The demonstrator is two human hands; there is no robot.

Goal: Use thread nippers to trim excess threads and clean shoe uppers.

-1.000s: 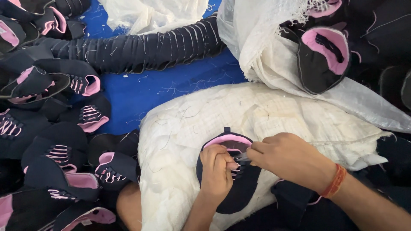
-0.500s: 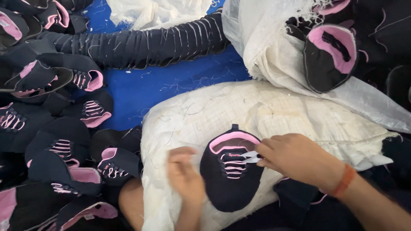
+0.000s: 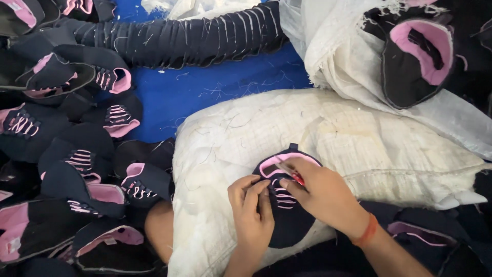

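A black shoe upper with pink lining and pink laces (image 3: 283, 215) lies on a white woven sack (image 3: 359, 149) in front of me. My left hand (image 3: 252, 213) rests on its left side, fingers pinching at the laces. My right hand (image 3: 323, 197) lies over its upper right part and grips a small red-handled tool (image 3: 296, 177) whose thin tip points at the pink collar. An orange band circles my right wrist (image 3: 368, 232).
Many black-and-pink shoe uppers (image 3: 77, 164) are heaped at the left on a blue sheet (image 3: 215, 92). A long row of stacked black pieces (image 3: 184, 36) lies across the top. Another white sack (image 3: 333, 46) with uppers (image 3: 415, 56) sits at the upper right.
My left hand drew back to the left off the upper half a second ago, then returned onto its laces. My right hand shifted over the collar with the tool.
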